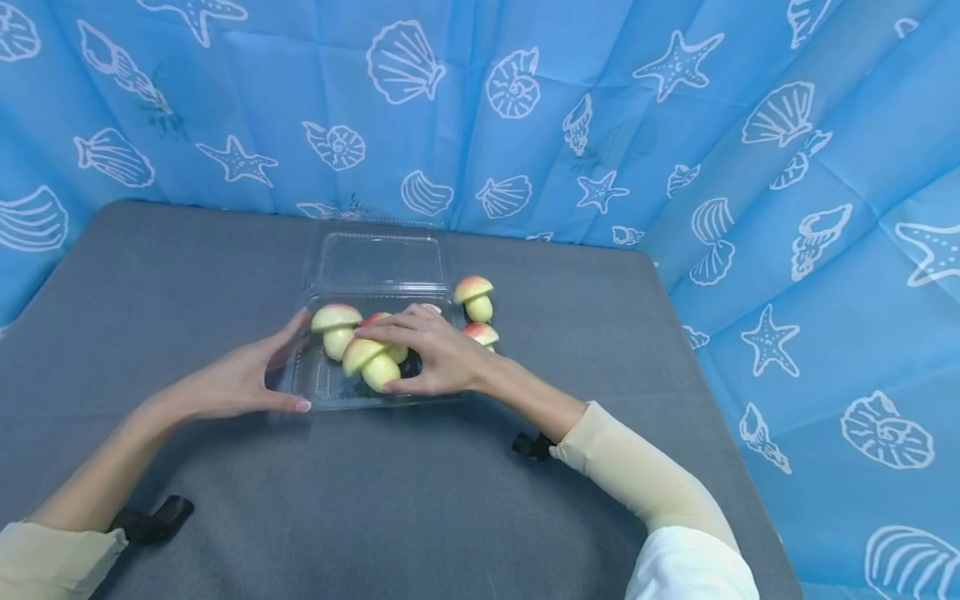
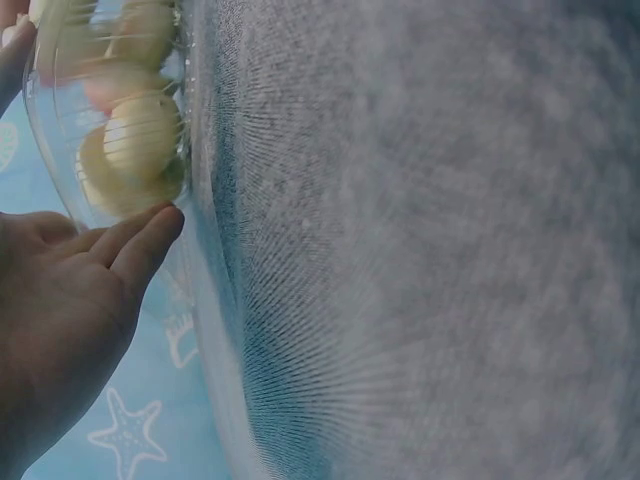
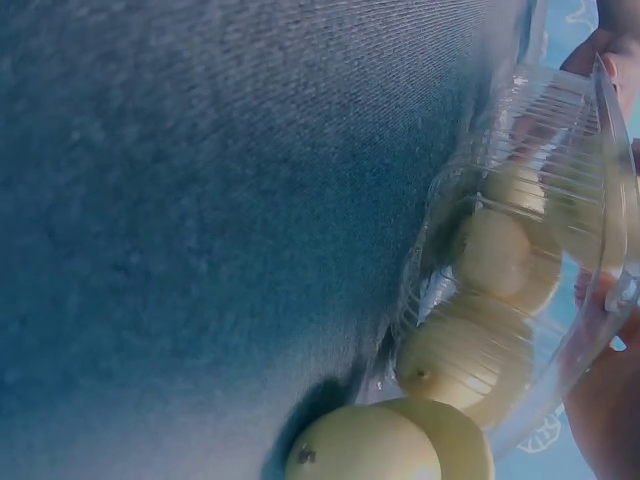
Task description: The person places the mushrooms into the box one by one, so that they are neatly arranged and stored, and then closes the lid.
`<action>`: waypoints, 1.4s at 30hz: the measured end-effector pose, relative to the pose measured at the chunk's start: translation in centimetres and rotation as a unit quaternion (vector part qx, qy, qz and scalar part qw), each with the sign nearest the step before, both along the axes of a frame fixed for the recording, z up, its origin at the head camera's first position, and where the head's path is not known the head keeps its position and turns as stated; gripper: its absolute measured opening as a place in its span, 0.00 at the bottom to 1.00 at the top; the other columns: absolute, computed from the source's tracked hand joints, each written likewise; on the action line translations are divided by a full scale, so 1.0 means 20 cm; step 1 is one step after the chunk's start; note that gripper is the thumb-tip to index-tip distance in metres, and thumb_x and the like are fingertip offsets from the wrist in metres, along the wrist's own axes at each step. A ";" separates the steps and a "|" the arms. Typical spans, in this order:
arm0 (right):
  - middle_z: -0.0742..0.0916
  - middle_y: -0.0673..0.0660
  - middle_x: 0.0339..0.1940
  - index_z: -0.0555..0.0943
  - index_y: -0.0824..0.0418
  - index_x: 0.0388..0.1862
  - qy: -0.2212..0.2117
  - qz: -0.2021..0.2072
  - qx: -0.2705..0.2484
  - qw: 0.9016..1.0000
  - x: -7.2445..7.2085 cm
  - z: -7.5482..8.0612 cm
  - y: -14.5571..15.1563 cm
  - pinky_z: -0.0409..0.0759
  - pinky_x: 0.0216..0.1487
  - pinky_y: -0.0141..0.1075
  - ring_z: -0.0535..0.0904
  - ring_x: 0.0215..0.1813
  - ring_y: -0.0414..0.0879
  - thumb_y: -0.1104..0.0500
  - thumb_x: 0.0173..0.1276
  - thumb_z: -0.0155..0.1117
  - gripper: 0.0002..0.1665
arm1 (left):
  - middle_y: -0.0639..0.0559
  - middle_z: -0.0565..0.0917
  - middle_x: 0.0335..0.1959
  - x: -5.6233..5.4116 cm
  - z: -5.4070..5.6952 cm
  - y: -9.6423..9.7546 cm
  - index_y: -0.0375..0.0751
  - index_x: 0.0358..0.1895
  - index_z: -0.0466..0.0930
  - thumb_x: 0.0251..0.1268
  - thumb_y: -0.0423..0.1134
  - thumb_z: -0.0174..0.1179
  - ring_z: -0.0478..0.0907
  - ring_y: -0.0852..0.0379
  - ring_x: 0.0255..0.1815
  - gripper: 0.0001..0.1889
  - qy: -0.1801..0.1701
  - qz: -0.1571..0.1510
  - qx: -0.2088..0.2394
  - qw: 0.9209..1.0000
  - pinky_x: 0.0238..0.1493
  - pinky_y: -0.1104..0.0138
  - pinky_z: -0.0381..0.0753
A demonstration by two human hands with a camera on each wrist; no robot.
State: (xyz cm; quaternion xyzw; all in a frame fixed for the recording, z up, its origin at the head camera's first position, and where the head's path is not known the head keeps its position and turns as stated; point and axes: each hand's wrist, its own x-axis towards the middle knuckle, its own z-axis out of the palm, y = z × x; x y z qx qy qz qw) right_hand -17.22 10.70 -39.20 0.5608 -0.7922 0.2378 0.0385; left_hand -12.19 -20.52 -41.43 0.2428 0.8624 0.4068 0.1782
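A grey, woven-textured table (image 1: 337,508) with rounded far corners stands before a blue curtain (image 1: 465,125), which hangs in folds behind it and along its right side, printed with white shells and starfish. On the table sits a clear plastic container (image 1: 321,393), its lid (image 1: 382,260) laid back toward the curtain. The left hand (image 1: 247,375), thumb and fingers apart, is at its left end. The right hand (image 1: 442,350) pinches a mushroom-shaped piece (image 1: 377,367) over the container, near others in it; 2 more pieces (image 1: 477,307) are just beside its right end.
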 end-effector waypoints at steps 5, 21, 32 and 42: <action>0.79 0.47 0.66 0.72 0.53 0.72 -0.001 -0.004 0.015 1.000 0.00 0.00 -0.02 0.68 0.52 0.35 0.71 0.50 0.41 0.38 0.61 0.71 0.44 | 0.36 0.40 0.80 0.00 -0.01 0.01 0.48 0.80 0.26 0.53 0.54 0.74 0.57 0.33 0.74 0.66 -0.003 0.003 -0.006 1.000 0.71 0.43 0.58; 0.77 0.47 0.70 0.71 0.54 0.73 -0.022 0.000 0.072 0.997 0.01 -0.01 -0.17 0.68 0.58 0.35 0.72 0.61 0.42 0.40 0.61 0.73 0.44 | 0.35 0.37 0.80 -0.01 -0.02 0.02 0.45 0.80 0.25 0.58 0.50 0.73 0.54 0.28 0.74 0.64 -0.012 -0.008 0.010 1.000 0.69 0.39 0.60; 0.76 0.48 0.71 0.69 0.53 0.74 0.019 0.002 0.083 0.996 0.01 -0.04 -0.22 0.67 0.63 0.37 0.72 0.64 0.43 0.39 0.63 0.71 0.45 | 0.34 0.38 0.80 -0.01 0.00 0.01 0.44 0.80 0.26 0.58 0.53 0.71 0.54 0.27 0.74 0.63 -0.010 -0.009 0.001 1.000 0.69 0.39 0.62; 0.75 0.51 0.72 0.67 0.54 0.76 0.072 0.016 0.113 0.991 0.00 -0.07 -0.22 0.63 0.68 0.42 0.76 0.61 0.42 0.38 0.64 0.69 0.46 | 0.33 0.38 0.80 0.00 0.00 0.01 0.44 0.80 0.25 0.57 0.51 0.73 0.53 0.26 0.74 0.64 -0.013 -0.004 0.004 1.000 0.68 0.39 0.61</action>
